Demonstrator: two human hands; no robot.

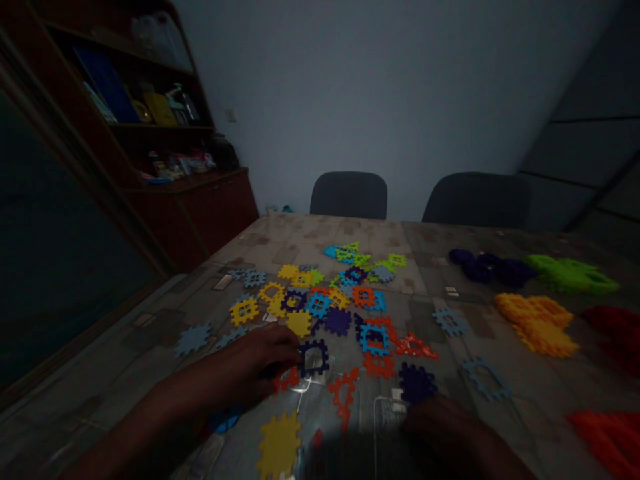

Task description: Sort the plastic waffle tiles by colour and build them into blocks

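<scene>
My left hand [273, 353] is low over the table with its fingers curled, the fingertips closed at the left edge of a dark purple square frame piece [326, 358] with toothed edges. Partly beneath that hand is an orange toothed piece [286, 380]. My right hand [445, 427] is dark and blurred at the lower right. Its fingertips reach the near edge of a solid dark purple toothed tile [417, 383], but the grip is hidden in shadow. Between the hands an orange piece [344, 393] lies flat. A yellow square tile [279, 443] lies nearer to me.
Loose interlocking pieces, such as a blue frame [374, 351], spread across the patterned tablecloth [280, 237]. On the right are piles in purple [493, 268], green [570, 275], yellow [543, 325] and red [613, 433]. Two chairs [349, 195] stand behind the table; a cabinet [215, 203] stands left.
</scene>
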